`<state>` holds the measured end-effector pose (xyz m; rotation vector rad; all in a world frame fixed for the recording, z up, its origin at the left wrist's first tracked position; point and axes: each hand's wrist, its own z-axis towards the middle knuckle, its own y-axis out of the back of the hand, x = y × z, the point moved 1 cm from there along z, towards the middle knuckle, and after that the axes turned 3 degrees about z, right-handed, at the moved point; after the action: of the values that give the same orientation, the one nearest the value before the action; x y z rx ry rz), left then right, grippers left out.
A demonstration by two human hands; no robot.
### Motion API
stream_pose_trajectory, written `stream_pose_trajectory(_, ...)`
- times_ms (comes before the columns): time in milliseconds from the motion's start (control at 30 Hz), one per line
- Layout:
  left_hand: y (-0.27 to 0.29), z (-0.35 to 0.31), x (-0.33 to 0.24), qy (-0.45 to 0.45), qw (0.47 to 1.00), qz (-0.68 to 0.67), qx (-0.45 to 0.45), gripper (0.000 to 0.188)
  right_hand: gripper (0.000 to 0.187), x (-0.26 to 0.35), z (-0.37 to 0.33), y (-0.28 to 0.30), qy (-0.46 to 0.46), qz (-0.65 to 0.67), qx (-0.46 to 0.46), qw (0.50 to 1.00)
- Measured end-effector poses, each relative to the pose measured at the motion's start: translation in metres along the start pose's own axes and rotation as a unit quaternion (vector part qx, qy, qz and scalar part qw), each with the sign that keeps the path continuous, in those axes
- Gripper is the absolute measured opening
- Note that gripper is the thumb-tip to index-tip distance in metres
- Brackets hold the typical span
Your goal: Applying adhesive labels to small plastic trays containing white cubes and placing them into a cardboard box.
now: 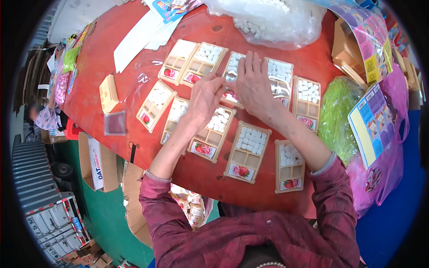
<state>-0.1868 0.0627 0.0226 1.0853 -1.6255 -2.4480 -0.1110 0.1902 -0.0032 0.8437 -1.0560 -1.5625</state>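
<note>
Both my hands are over a beige compartment tray (231, 96) near the table's middle, which holds white pieces and a strawberry picture. My left hand (204, 100) is closed, its thumb and fingertips pinched together at the tray's left side; what they hold, if anything, is hidden. My right hand (254, 85) lies over the tray's right part with its fingers stretched out, covering some of the white pieces. Just right of it is another filled tray (280, 71) under a shiny clear cover. Below my left hand sits a tray (212, 134), partly hidden by my forearm.
Several similar trays surround my hands, including one nearer (248, 152). At the back is a clear bag of white pieces (277, 27). On the right are green shredded filler (337, 118) and a pink bag (380, 178). A beige tray stack (108, 94) stands left.
</note>
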Motion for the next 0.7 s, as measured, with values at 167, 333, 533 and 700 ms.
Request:
stream_pose_trajectory(167,0.027,0.043,0.025,0.021,0.999,0.012,-0.034,0.015,0.072,0.008,-0.002,-0.002,-0.019,0.056,0.026,0.998)
stream_pose_trajectory(333,0.057,0.125,0.096,-0.007,0.975,0.201,-0.094,0.015,0.073,0.012,-0.001,0.006,-0.02,0.075,0.046,0.996)
stream_pose_trajectory(533,0.04,0.167,0.13,0.0,0.968,0.249,0.009,0.006,0.073,0.009,0.001,0.004,-0.028,0.091,0.058,0.994)
stream_pose_trajectory(700,0.029,0.173,0.141,-0.096,0.934,0.343,-0.02,0.003,0.073,0.009,0.0,0.006,-0.024,0.096,0.051,0.994)
